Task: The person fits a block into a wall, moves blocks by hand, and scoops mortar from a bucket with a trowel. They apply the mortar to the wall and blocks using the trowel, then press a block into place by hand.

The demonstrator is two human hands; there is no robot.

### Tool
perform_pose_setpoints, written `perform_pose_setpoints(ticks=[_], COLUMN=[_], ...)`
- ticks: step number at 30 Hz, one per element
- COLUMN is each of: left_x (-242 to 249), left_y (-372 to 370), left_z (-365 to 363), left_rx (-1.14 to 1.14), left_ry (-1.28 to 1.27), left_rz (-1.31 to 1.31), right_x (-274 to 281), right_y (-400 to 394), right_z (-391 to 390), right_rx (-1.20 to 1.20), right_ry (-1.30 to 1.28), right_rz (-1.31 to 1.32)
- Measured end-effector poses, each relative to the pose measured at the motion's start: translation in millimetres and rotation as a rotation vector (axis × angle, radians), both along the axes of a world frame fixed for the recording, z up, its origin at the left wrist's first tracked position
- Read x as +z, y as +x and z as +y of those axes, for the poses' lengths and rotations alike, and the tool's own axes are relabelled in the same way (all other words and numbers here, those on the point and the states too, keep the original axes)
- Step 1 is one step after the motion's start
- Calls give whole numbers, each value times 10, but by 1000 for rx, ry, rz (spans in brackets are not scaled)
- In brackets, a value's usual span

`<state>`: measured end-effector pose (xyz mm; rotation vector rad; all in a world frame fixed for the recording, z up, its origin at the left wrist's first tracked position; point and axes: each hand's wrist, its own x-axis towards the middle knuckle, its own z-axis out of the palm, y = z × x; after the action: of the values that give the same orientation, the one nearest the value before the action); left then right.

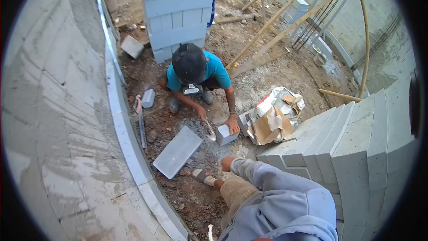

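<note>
My right hand (226, 164) rests by my bent knee, at the end of a grey-blue sleeve (254, 170). Its fingers are mostly hidden, and no held object shows. My left hand is out of view. Just beyond, a crouching co-worker in a teal shirt (217, 68) presses one hand on a small pale block (227, 136). The co-worker's other hand grips a tool with a pale, curved end (210, 133), close beside that block. A large flat block (178, 152) lies on the dirt to the left of my hand.
A handsaw (141, 127) and a small block (148, 98) lie near the curved wall (126, 145) at left. Torn paper sacks (274, 122) sit by the stepped block wall (343, 138) at right. Stacked blocks (178, 18) rise behind the co-worker; bamboo poles (292, 31) lean farther back.
</note>
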<state>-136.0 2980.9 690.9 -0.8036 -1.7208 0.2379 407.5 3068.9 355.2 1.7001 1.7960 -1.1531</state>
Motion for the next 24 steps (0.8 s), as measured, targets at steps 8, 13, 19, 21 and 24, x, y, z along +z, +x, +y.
perform_pose_setpoints(ticks=[8,13,19,21,24], left_x=[69,-851,-1282,-1295,-1297], left_y=[1047,2052,2660,2740,2882], left_z=[-1860,-3839,-5723,-6139,-6523], left_rx=[-371,-402,-197,-130,28], left_ry=[286,320,590,638,770], left_rz=[-1705,-1980,-2136,-2110,-2111], right_x=[296,-409,-126,76,412], right_y=[1170,1579,1369,1156,774], right_z=[-942,-2232,-3242,-3165,-2904], right_rx=[-119,475,443,433,536], right_ry=[138,116,-77,-111,77], right_rz=[-206,-269,-273,-269,-179])
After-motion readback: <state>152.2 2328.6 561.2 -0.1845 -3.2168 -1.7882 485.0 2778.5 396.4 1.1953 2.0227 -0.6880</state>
